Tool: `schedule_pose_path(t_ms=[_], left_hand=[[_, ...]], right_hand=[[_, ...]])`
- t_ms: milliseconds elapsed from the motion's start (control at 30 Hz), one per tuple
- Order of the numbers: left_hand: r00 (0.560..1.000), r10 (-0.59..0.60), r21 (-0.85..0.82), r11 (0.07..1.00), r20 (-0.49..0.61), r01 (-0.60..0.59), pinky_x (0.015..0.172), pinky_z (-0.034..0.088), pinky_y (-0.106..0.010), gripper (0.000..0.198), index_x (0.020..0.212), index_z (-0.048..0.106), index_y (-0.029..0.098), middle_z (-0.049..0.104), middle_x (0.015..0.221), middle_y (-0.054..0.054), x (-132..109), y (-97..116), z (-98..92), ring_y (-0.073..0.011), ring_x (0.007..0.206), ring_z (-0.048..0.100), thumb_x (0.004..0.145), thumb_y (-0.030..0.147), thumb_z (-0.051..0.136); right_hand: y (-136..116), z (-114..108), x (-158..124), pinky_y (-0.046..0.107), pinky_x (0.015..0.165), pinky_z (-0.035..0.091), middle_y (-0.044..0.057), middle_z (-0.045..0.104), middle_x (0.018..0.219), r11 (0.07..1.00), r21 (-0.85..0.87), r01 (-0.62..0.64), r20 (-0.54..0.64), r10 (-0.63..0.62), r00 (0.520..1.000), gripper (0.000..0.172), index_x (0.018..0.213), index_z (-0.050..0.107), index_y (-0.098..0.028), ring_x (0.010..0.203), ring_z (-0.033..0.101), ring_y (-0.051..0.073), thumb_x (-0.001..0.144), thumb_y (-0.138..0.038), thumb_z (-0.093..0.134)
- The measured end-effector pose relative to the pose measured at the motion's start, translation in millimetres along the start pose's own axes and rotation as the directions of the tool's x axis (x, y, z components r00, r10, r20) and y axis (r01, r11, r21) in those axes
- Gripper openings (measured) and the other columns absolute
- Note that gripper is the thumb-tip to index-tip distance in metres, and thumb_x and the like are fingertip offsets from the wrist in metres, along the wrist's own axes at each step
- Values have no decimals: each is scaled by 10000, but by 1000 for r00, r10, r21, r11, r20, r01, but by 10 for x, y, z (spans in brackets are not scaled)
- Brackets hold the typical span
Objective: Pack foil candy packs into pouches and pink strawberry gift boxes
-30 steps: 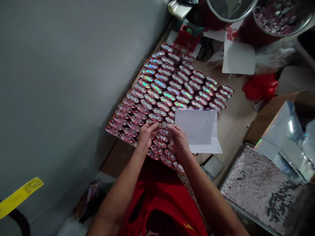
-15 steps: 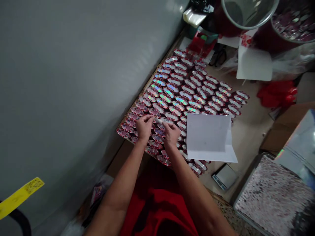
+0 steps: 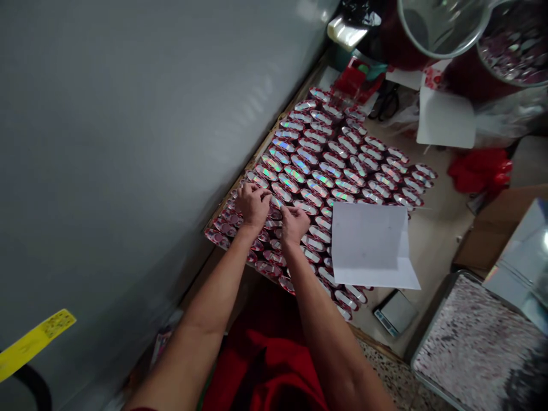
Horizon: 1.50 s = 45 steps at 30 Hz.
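Rows of oval, red-edged packs [image 3: 319,177] with shiny, rainbow-glinting tops stand close together on the table. Over the near left rows, my left hand [image 3: 253,204] has its fingers bent and thumb and fingertips together at the end of one shiny oval. My right hand [image 3: 295,224] pinches close by, at that oval's other end. Whatever lies in either pinch is too small to make out. Packs around and under both hands are partly covered by them. Some nearest the left edge show pinkish round shapes on top instead of the pale strip.
A folded white sheet [image 3: 372,245] lies over packs on the right. Beyond it are a small scale [image 3: 396,313], a speckle-filled tray [image 3: 475,342], a cardboard box [image 3: 488,228] and a red plastic bag [image 3: 479,170]. Large tubs [image 3: 445,28] stand behind; a grey wall [image 3: 128,142] borders the left.
My left hand has shifted up a little and its fingers are more bent over the packs. The whitish piece seen between my hands no longer shows clearly. The view has moved slightly.
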<state>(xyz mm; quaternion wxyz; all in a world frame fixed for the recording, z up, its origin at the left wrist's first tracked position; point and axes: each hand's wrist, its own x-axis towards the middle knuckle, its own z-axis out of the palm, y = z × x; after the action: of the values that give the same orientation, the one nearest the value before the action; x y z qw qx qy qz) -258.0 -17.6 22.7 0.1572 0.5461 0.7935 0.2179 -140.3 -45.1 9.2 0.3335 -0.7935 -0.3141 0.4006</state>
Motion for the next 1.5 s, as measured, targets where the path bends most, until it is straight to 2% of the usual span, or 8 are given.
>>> schedule_pose_path(t_ms=[200,500,833,967,1100,1267,1400,1500], left_hand=[[1000,-19,42,999,-4,19,1060,451,-432,75,907,833,258,649,1140,-106,37,5,-7,-300,1138,570,888,267,762],[999,-11,12,1000,-39,12,1039,467,-437,61,885,826,248,640,1105,-109,47,-55,56,-297,1103,582,883,264,767],[999,-25,1,1000,-36,25,1038,472,-447,61,841,796,232,623,1086,-112,69,-13,33,-300,1107,578,862,219,740],[999,-31,2,1000,-28,31,1061,465,-466,69,855,794,225,614,1106,-122,51,-5,46,-310,1137,569,871,215,728],[997,-35,-11,999,-73,35,1068,465,-461,27,887,773,228,621,1130,-120,5,-9,100,-312,1143,580,871,238,755],[987,-82,-31,996,-137,78,1096,463,-436,477,1241,671,240,634,1272,-121,19,3,91,-311,1218,583,796,235,845],[988,-144,64,987,-54,147,1065,469,-446,353,1079,718,236,642,1218,-123,124,52,-5,-335,1197,590,768,283,877],[992,-125,159,980,21,120,1059,447,-489,250,934,737,236,658,1221,-126,280,96,-76,-366,1212,575,747,294,894]], right_hand=[[-9,43,35,305,753,478,21,757,750,1000,23,1,19,-1,1000,247,790,801,-203,691,634,198,764,-435,722],[-27,54,115,313,780,473,27,772,770,999,-34,34,19,-34,999,174,759,783,-221,743,668,221,763,-378,710],[0,66,142,307,779,468,26,783,784,997,-47,54,38,-52,998,172,756,775,-225,765,683,224,764,-386,715],[-28,56,150,306,780,468,34,792,806,994,-100,43,50,-38,998,155,770,785,-224,783,696,226,777,-355,703],[-69,44,155,311,760,457,46,794,807,979,-199,45,73,-31,997,166,802,807,-228,788,702,236,792,-340,685],[-116,44,153,308,722,438,51,778,783,960,-280,20,84,3,996,162,746,783,-244,769,693,239,792,-366,687],[-108,38,192,302,678,417,38,738,732,945,-327,-23,82,53,995,160,726,725,-252,733,670,237,763,-408,721],[-83,29,247,291,659,412,21,717,732,948,-318,-16,65,39,997,191,748,683,-251,720,649,224,726,-432,740]])
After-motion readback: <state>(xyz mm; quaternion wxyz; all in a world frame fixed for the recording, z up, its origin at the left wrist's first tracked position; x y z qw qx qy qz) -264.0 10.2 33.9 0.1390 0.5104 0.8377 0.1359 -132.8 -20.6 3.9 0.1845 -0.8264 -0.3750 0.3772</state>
